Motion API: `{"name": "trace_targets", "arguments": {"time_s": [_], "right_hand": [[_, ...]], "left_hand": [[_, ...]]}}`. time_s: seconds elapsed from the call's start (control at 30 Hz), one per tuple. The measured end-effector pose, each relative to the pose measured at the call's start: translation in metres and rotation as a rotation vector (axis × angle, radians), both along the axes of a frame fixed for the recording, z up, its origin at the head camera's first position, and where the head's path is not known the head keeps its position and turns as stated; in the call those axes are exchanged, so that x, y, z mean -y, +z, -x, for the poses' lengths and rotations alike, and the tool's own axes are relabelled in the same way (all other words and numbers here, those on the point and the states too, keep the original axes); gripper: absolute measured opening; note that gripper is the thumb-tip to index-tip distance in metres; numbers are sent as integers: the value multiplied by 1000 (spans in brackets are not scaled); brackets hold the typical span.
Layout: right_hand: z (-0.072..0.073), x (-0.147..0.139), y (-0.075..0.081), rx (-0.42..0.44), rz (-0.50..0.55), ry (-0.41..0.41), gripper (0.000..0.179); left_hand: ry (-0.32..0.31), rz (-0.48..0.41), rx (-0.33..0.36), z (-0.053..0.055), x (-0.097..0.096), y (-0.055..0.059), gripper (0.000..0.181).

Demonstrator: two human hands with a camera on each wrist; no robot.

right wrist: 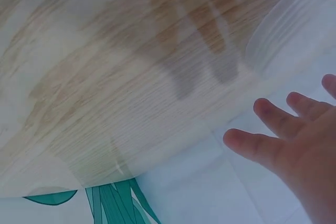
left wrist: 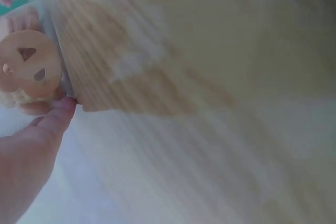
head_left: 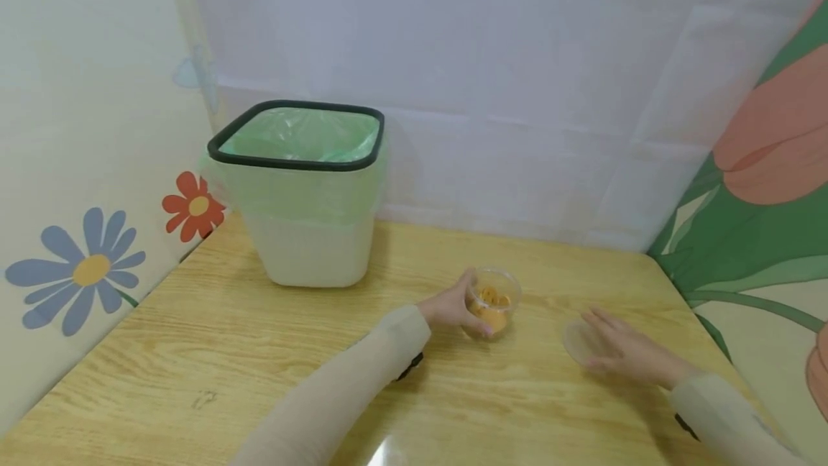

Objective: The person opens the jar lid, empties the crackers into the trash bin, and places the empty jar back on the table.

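My left hand (head_left: 451,307) grips the side of a clear round plastic tub (head_left: 514,300) on the wooden table, with fingers and thumb around its wall. Inside it are orange pieces (head_left: 493,305). Through the wall, the left wrist view shows a flat round orange piece (left wrist: 31,61) with triangular cutouts. To the right, my right hand (head_left: 622,348) hovers with its fingers stretched out, holding nothing. A clear round lid (head_left: 574,344) lies flat by its fingertips. Part of that lid also appears at the upper right of the right wrist view.
A pale square bin (head_left: 313,250) with a black rim and a green plastic liner stands at the back left of the table (head_left: 272,358). A white sheet (head_left: 517,92) hangs behind, and flower-patterned cloths close off both sides.
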State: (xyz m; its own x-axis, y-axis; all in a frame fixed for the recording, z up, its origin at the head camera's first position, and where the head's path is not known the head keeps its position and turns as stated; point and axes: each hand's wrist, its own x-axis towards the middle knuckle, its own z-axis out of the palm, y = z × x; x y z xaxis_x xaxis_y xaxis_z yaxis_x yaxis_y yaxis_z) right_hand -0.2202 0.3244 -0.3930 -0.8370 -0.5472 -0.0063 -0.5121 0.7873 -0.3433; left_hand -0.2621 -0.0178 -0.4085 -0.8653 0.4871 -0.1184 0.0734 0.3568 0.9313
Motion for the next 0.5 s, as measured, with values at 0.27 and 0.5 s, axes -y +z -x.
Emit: {"name": "trace_targets", "arguments": {"time_s": [0.27, 0.5], "right_hand": [[-1, -10, 0, -25, 5, 3, 78], [3, -6, 3, -22, 40, 15, 75]], "left_hand": [[12, -8, -4, -2, -1, 1, 102], [32, -46, -59, -5, 2, 11, 101]]}}
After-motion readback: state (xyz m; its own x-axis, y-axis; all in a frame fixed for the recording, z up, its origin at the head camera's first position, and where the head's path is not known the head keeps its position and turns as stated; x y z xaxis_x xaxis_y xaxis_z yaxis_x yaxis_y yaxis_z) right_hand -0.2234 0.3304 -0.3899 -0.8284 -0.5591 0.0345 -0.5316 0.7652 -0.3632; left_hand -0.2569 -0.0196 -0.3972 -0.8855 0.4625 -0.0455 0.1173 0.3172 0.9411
